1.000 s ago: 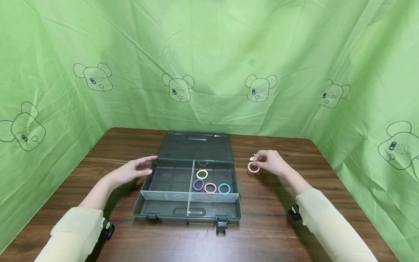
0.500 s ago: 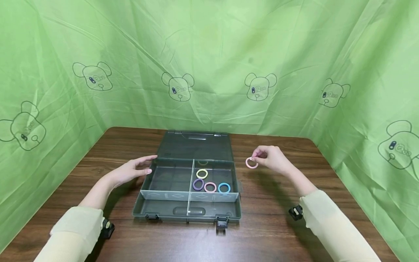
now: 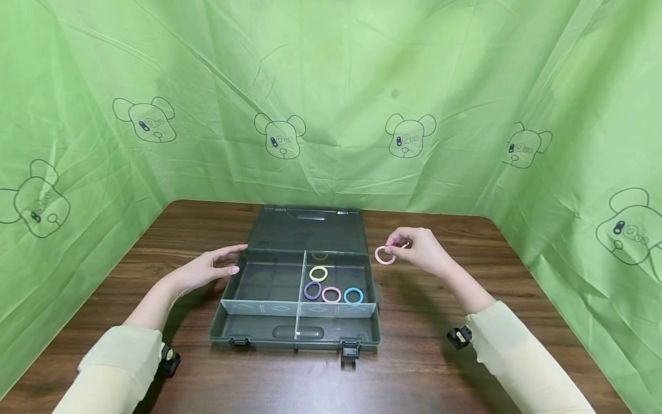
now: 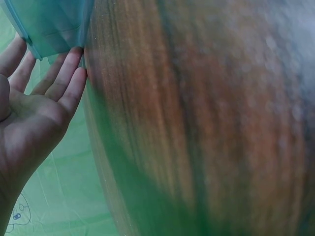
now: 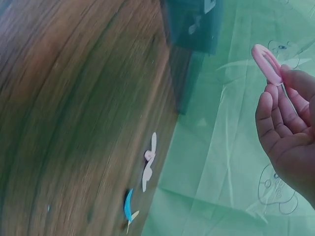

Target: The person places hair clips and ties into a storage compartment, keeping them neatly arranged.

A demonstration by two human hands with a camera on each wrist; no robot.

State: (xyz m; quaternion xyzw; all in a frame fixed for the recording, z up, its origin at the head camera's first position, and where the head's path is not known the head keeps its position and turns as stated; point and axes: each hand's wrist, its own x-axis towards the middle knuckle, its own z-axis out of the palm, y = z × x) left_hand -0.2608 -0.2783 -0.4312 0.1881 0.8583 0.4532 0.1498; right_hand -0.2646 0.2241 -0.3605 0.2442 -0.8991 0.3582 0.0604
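Note:
A dark translucent compartment box (image 3: pixel 274 279) lies with its lid (image 3: pixel 310 230) folded back on the table. My left hand (image 3: pixel 201 270) is at the box's left side, fingertips at its edge; in the left wrist view the fingers (image 4: pixel 66 76) reach the box (image 4: pixel 56 29) from below. A pale pink hair tie (image 3: pixel 383 256) is pinched between thumb and fingers of my right hand (image 3: pixel 421 251), held just right of the box. The box's back right compartment contains yellow (image 3: pixel 318 273), purple (image 3: pixel 312 290), pink (image 3: pixel 331 295) and blue hair ties (image 3: pixel 354 295).
In the right wrist view, white and pink pieces (image 5: pixel 149 162) and a blue piece (image 5: pixel 128 204) lie on the table, mostly hidden by my hand in the head view. A latch (image 3: pixel 350 349) juts from the box's front. Green curtain (image 3: pixel 341 115) encloses the table (image 3: pixel 434 379).
My right hand has lifted the pale pink hair tie and brought it leftward, closer to the box. My left hand stays in place at the box's side.

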